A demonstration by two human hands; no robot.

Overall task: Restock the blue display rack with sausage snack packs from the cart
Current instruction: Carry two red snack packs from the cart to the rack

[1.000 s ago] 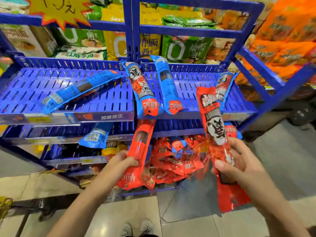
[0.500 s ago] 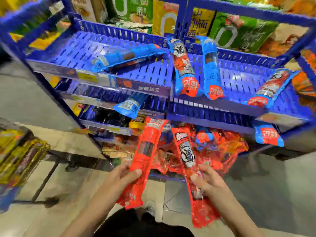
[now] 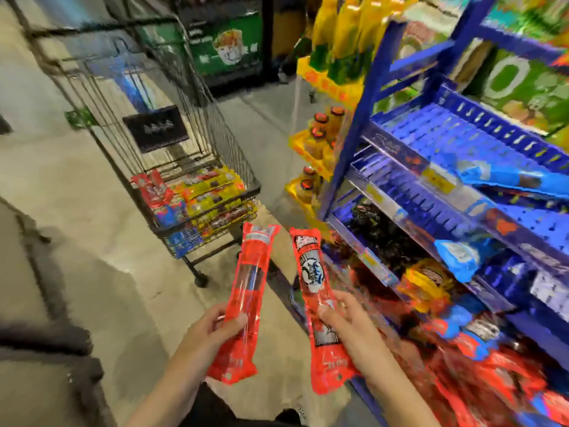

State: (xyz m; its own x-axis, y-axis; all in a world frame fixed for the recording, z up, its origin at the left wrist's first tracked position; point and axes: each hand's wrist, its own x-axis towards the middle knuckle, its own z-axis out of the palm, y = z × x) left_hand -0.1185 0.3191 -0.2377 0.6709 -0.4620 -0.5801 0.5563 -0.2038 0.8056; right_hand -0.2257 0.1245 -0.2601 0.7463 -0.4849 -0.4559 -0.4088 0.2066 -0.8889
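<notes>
Right now each hand holds one red sausage pack. The left hand [image 3: 212, 329] grips the left red pack [image 3: 246, 300] around its lower middle, fingers and thumb curled round the wrapper; the right hand [image 3: 351, 322] pinches the right red pack [image 3: 320, 306] the same way. Both packs stand nearly upright side by side, near each other but apart, long axes running roughly from 6 to 12 o'clock, tops leaning slightly toward 1.

What matters for the next move is direction. The blue display rack [image 3: 354, 124] lies off at about 2 to 3 o'clock from the hands, its slotted shelves sloping down toward the person, with blue packs [image 3: 498, 178] already lying on them. The right hand is clearly the nearer one, just beside the rack's lower tiers. The cart [image 3: 197, 192], with more packs heaped in its bottom, sits at about 11 o'clock, well apart from the rack.

My judgement: shelving either pack calls for a swing rightward, the right pack going first, its length laid along the shelf slope.
</notes>
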